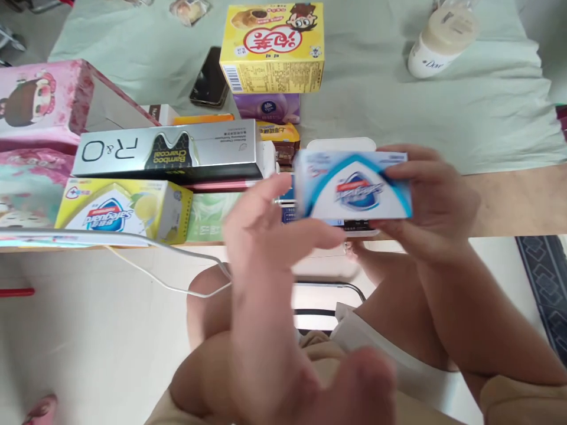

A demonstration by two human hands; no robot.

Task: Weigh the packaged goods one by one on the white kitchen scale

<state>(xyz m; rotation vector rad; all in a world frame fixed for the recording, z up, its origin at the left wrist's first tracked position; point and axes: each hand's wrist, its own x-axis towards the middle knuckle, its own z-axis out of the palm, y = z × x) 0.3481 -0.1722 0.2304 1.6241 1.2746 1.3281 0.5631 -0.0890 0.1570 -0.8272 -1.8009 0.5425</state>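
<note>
Holds a white-and-blue Safeguard box (354, 189) in the right hand (443, 203), gripped at its right end, thumb along the near edge, fingers over the far edge. Box raised above the near side of the worktop (509, 198), printed face toward the camera, lettering upside down, slightly blurred. Left hand (263, 236) free of any grasp, also blurred, fingers parted, just beside the left end of the box; cannot tell whether touching. Behind the held box, mostly covered: a white round-cornered item (341, 144), kind unclear.

Worktop, left, at the near edge: yellow Safeguard box (110, 206), green package (208, 215) just to its right. Directly beyond: silver-and-black Bamboo Charcoal box (133, 150), lying lengthwise. At the left end: pink box (39, 97) with cartoon print.

Worktop, far middle: yellow cartoon box (272, 50), purple pack (268, 107) on its near side; cannot tell whether stacked. Dark phone (210, 77) left of these, flat on a pale green cloth (363, 100). Far right: white Dove bottle (434, 59), well apart from the boxes. White cable (177, 251) looping past the near edge, left of the left hand.
</note>
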